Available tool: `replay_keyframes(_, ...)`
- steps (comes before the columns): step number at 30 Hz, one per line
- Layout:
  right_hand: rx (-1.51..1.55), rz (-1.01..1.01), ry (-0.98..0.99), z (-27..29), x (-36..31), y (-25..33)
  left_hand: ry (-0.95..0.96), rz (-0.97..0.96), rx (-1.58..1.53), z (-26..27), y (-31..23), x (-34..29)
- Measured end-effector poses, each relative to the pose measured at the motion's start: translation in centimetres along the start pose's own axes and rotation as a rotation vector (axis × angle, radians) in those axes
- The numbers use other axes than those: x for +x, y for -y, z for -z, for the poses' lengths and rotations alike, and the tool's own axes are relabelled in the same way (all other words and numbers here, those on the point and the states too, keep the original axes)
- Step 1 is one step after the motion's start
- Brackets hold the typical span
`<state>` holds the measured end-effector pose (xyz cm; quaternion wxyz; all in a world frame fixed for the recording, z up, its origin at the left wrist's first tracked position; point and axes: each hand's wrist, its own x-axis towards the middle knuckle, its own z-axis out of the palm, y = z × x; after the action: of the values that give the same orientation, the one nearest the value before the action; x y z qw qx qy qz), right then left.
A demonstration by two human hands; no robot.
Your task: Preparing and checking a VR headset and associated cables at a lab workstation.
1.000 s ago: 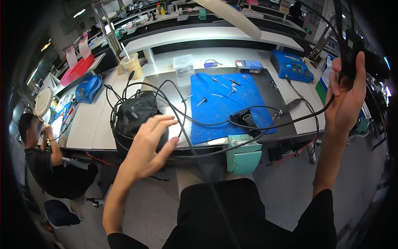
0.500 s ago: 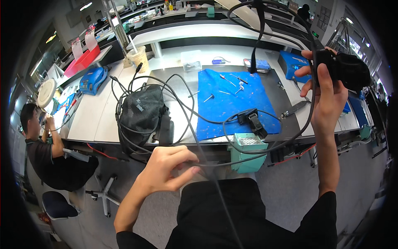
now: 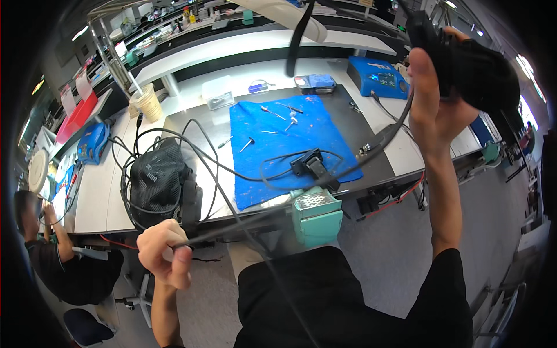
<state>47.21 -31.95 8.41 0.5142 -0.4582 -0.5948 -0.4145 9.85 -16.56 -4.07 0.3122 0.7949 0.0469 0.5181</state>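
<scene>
My left hand [image 3: 165, 252], low in front of the table edge, has its fingers closed on a black cable [image 3: 232, 224], which stretches rightward, blurred by motion. Raised at the upper right, my right hand [image 3: 436, 113] grips a bulky black device [image 3: 484, 75] with a strap; its exact kind is unclear. A dark strap [image 3: 300, 40] hangs near the top. Close to my left hand, a black mesh pouch [image 3: 155, 180] lies wrapped in cable loops. On the blue cloth [image 3: 249, 182] rests a small black clip-like device [image 3: 313, 165] joined to a cable.
Several slim metal tools [image 3: 272, 113] lie on the cloth. Behind it stand a clear plastic box [image 3: 217, 95], a drink cup [image 3: 146, 104] and a blue control unit [image 3: 377, 75]. A teal box [image 3: 316, 223] juts out at the table's front edge. Another person [image 3: 69, 267] sits at left.
My left hand has moved left and down, its fingers now closed on the cable. My right hand has lifted the black device higher. The whole view has shifted and tilted.
</scene>
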Motion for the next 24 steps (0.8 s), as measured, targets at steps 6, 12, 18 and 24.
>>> replay_keyframes(6, 0.009, 0.018, -0.317, 0.9, 0.8, -2.0, 0.323, 0.236, -0.058, 1.1, -0.2, 2.2)
replay_keyframes(12, -0.081, 0.017, -0.303, 2.4, 1.0, -1.7, 0.545, 0.324, -0.081, -3.2, -0.3, 6.1)
replay_keyframes(18, -0.02, 0.081, -0.43, 2.6, 2.5, -1.4, 0.829, 0.279, 0.098, -7.2, -2.4, 10.7)
replay_keyframes(24, -0.141, 0.083, -0.417, 4.4, 4.2, -0.8, 0.548, 0.044, -0.063, -11.0, -1.1, 13.1)
